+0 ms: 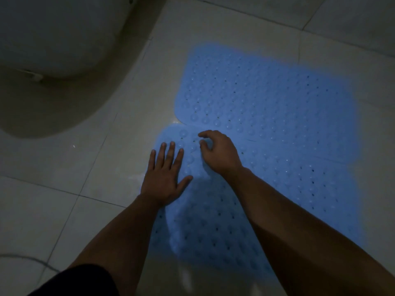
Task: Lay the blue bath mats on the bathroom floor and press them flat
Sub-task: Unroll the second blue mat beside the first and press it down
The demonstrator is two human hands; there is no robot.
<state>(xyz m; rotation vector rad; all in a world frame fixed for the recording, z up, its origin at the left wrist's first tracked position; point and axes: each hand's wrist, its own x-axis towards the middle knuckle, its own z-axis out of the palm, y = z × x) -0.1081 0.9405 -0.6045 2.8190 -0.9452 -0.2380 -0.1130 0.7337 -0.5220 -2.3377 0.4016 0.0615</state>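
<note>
Tiled floor [64, 167]: near mat [213, 221] under flat left hand [164, 180]

bare forearms [299, 227], black shorts [81, 280]

The room is dim and the picture soft, grainy. A dark arm shadow falls across the bumpy blue rubber bath mat [267, 129]; beyond its far edge the corners darken and bend.

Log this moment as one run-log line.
near mat: on floor | far mat: flat beside it | left hand: flat, pressing near mat's edge | right hand: fingers curled over near mat, grip unclear
</note>
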